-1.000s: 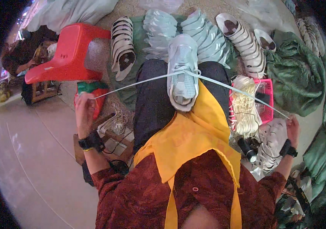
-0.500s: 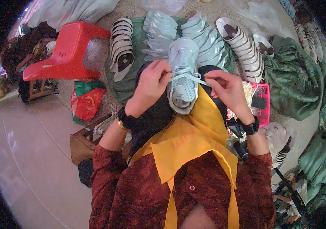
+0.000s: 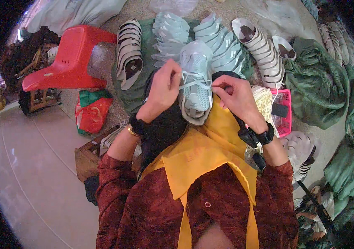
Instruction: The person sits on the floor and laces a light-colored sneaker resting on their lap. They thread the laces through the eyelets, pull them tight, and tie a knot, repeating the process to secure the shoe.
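A pale blue shoe upper [image 3: 196, 58] sits in front of me over my lap, between my two hands. Its light blue shoelace [image 3: 197, 82] crosses over the tongue in a loose knot. On its left side, my left hand [image 3: 165, 85] pinches one end of the lace between thumb and fingers. My right hand [image 3: 233, 94] is closed on the other end, close against the shoe's right side. A yellow apron [image 3: 202, 157] covers my lap below the shoe.
Stacked pale blue uppers [image 3: 170, 35] and white uppers [image 3: 264, 58] lie beyond on green cloth. A red plastic chair [image 3: 71, 58] stands left, above a red bag [image 3: 92, 110]. A pink basket [image 3: 284, 112] with laces is on the right, near a wooden stool [image 3: 86, 155].
My right hand has moved left and closer to the shoe, so its stretch of lace is shorter. My left hand has shifted slightly up and left.
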The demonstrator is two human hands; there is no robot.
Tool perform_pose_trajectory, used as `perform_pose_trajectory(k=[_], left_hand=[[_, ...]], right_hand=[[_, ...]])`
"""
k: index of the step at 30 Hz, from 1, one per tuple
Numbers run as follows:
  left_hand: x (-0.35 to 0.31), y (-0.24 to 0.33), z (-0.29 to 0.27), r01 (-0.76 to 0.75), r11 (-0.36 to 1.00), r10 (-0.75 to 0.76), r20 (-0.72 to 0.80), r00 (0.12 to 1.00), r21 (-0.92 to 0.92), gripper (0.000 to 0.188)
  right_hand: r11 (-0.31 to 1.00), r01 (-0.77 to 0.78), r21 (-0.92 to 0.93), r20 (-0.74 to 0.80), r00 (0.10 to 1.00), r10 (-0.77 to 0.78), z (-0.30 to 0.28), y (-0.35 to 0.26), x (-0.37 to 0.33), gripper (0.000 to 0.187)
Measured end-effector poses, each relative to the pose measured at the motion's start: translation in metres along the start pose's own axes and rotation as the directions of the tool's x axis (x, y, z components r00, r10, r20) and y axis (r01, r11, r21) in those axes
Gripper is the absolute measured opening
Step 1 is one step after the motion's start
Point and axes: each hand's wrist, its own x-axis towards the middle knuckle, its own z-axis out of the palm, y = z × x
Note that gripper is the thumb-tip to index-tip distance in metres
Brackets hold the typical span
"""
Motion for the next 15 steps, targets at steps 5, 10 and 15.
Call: perform_pose_trajectory(k=[5,10,15], left_hand=[[0.005,-0.01,0.0,0.219,0.935,-0.164,0.207,0.964,-0.278,0.008],[0.005,-0.004,-0.002,0.031,0.988,0.005,0.235,0.972,-0.151,0.009],[0.009,-0.007,-0.012,0.152,0.964,-0.07,0.345,0.936,-0.218,0.009]], right_hand=[[0.986,0.137,-0.095,-0.031,0.99,-0.14,0.004,0.018,0.006,0.008],[0.999,0.038,-0.002,0.012,0.999,-0.038,0.001,0.014,0.004,0.009],[0.998,0.07,0.003,0.013,0.997,-0.07,0.001,0.019,0.006,0.009]])
